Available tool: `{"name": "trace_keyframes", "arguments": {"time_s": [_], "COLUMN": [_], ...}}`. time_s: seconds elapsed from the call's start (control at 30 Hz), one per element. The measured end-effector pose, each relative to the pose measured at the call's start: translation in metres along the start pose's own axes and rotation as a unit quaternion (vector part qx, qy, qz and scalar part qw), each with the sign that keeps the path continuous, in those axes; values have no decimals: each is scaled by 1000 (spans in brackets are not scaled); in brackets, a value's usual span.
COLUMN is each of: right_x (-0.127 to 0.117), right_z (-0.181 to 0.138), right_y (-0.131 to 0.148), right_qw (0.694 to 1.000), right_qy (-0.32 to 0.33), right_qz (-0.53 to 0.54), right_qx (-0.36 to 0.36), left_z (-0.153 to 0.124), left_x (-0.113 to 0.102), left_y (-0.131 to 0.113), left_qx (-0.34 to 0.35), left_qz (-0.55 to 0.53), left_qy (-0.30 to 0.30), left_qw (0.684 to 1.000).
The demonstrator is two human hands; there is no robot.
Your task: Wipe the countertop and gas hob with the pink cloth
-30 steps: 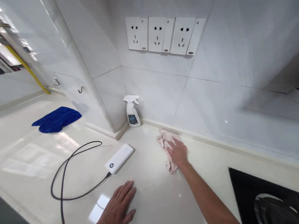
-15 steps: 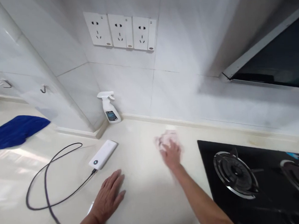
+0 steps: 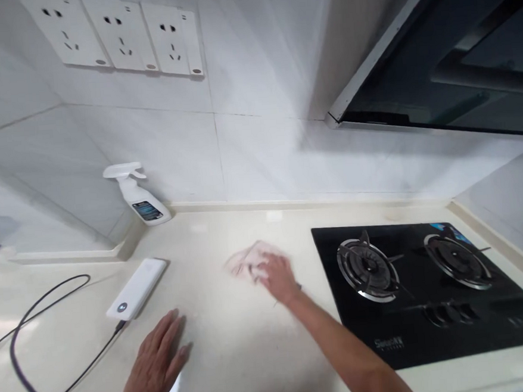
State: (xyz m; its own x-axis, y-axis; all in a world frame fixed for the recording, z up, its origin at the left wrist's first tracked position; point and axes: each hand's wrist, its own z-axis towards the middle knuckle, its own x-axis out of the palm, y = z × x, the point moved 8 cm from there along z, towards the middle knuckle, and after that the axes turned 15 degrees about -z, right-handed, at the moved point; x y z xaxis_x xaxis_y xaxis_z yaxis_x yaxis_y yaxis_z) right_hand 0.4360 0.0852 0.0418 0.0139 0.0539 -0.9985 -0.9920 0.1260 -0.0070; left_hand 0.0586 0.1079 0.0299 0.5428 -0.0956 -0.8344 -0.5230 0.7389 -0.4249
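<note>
Right hand on one cloth, can't tell grip; left hand flat, straight-fingered, empty. Two burners, three sockets.

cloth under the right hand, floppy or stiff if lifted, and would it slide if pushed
The cloth would probably hang floppy if lifted, as it lies creased under the right hand. It looks thin, so likely light. Pushed, it may slide readily over the smooth, glossy counter.
</note>
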Motion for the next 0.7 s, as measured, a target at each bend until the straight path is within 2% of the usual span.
{"name": "trace_keyframes", "arguments": {"time_s": [0.1, 0.13, 0.2, 0.27, 0.33, 0.47, 0.57, 0.63, 0.7], "right_x": [-8, -9, -11, -12, -13, -11, -1, 3, 2], "right_z": [21, 18, -2, -38, -89, -217, -303, -334, -337], "right_y": [-92, -111, -125, -114, -88, -24, 4, 8, 1], "right_qw": [992, 988, 981, 977, 972, 967, 967, 971, 971], "right_qy": [-1, -1, -2, -2, -10, -60, -63, -40, -4], "right_qz": [-25, -31, -40, -47, -56, -75, -71, -63, -57], "right_qx": [126, 154, 189, 208, 227, 238, 235, 229, 230], "left_z": [1, 1, 3, 4, 6, 7, 7, 8, 9], "left_x": [2, 2, 3, 4, 5, 7, 10, 12, 14], "left_y": [1, 2, 2, 2, 1, -1, -1, -3, -5], "left_qx": [5, 7, 9, 13, 20, 30, 30, 36, 48], "left_qz": [7, 9, 14, 17, 15, 2, -6, -8, -11], "left_qy": [2, 4, 10, 13, 14, 10, 5, -3, -12], "left_qw": [1000, 1000, 1000, 1000, 1000, 999, 1000, 999, 999]}}
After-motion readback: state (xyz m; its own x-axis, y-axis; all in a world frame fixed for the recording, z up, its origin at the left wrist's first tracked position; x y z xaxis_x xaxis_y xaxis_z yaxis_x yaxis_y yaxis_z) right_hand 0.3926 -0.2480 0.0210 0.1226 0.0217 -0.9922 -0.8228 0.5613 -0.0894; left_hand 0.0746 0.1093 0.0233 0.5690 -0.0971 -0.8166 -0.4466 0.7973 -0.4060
